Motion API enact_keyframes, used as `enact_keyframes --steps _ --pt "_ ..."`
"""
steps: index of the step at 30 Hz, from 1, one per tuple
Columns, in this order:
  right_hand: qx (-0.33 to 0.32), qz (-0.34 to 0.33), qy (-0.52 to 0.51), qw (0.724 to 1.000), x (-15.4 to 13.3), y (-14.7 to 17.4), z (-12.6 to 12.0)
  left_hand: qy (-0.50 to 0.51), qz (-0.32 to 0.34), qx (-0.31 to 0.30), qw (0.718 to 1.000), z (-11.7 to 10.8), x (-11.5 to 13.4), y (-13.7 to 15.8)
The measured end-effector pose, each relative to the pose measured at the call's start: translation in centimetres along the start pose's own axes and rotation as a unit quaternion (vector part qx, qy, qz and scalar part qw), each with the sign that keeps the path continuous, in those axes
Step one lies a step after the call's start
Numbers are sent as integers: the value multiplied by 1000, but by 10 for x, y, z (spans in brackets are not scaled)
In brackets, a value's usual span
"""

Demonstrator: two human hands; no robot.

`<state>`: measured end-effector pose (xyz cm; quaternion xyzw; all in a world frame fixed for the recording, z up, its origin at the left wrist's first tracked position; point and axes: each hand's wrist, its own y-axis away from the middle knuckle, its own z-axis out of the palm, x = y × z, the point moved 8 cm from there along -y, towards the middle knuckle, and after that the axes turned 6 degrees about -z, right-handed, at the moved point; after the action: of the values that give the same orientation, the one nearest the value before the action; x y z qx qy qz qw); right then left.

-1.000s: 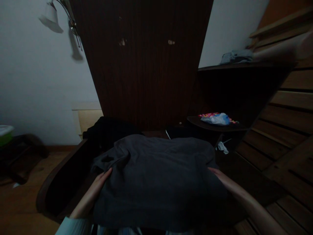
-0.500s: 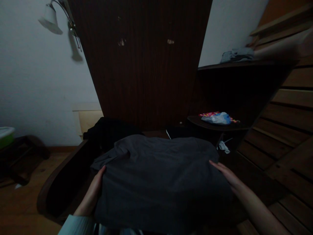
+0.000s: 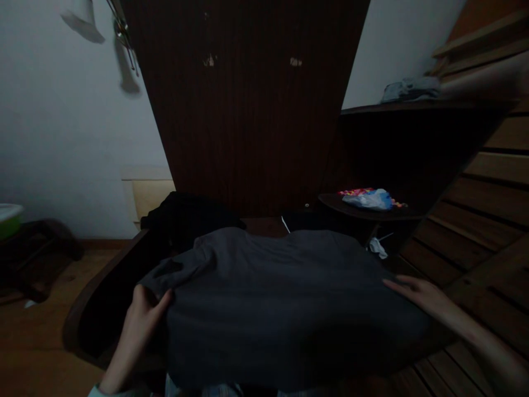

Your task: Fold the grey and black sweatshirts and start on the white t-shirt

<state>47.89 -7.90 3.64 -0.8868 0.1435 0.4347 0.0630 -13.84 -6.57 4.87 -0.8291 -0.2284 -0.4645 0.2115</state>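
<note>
A dark grey garment, which looks like a T-shirt (image 3: 273,292), is spread out wide in front of me. Its collar edge faces away, and the lower part falls into shadow toward my lap. My left hand (image 3: 144,314) pinches the left side near the sleeve, thumb on top and the other fingers partly hidden. On the opposite side, my right hand (image 3: 417,295) grips the right edge, with some fingers beneath the cloth. Between the two hands the fabric is fairly taut, with creases near the left shoulder.
Black cloth (image 3: 185,220) lies in the dark wooden furniture (image 3: 95,309) beyond the garment. A plastic bag (image 3: 372,199) rests on a low shelf at right, under folded clothing (image 3: 411,90) on a higher one. Wooden slats (image 3: 487,193) flank the right; a green-and-white basin (image 3: 10,220) stands left.
My hands have moved farther apart, stretching the shirt wider. The left has shifted outward onto the sleeve area, and the right has moved rightward along with the edge.
</note>
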Motion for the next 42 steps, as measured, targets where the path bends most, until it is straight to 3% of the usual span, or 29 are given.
enact_keyframes --steps 3,6,8,11,14,17,21,24,30,33,38,40,42 --pt "43 -54 173 982 -7 0 -4 -150 165 88 971 -6 32 16" --pt "50 -109 202 972 -33 0 7 -193 272 125 934 1 64 36" --pt "9 -168 188 968 -59 -3 29 -200 329 78 920 17 86 43" --pt "-52 -242 186 951 -98 -14 62 -219 391 -64 892 56 116 41" --pt "-78 -280 211 933 -131 -39 84 -247 381 -142 879 90 139 18" --pt "-75 -243 274 928 -146 -75 94 -304 319 -168 882 123 146 -20" --pt "-143 -159 316 924 -139 -110 113 -369 254 -175 877 156 132 -60" --pt "-135 -147 328 923 -132 -120 120 -389 226 -215 867 168 112 -71" --pt "-80 -135 327 932 -129 -118 101 -393 241 -210 862 154 102 -73" --pt "-30 -126 300 945 -141 -118 76 -357 263 -176 879 139 116 -77" --pt "46 -133 147 979 -165 -126 45 -281 285 -99 911 118 145 -87" --pt "100 -135 139 976 -171 -128 40 -261 279 -74 921 118 148 -92" --pt "135 -130 176 966 -174 -128 45 -247 280 -95 923 128 144 -94"
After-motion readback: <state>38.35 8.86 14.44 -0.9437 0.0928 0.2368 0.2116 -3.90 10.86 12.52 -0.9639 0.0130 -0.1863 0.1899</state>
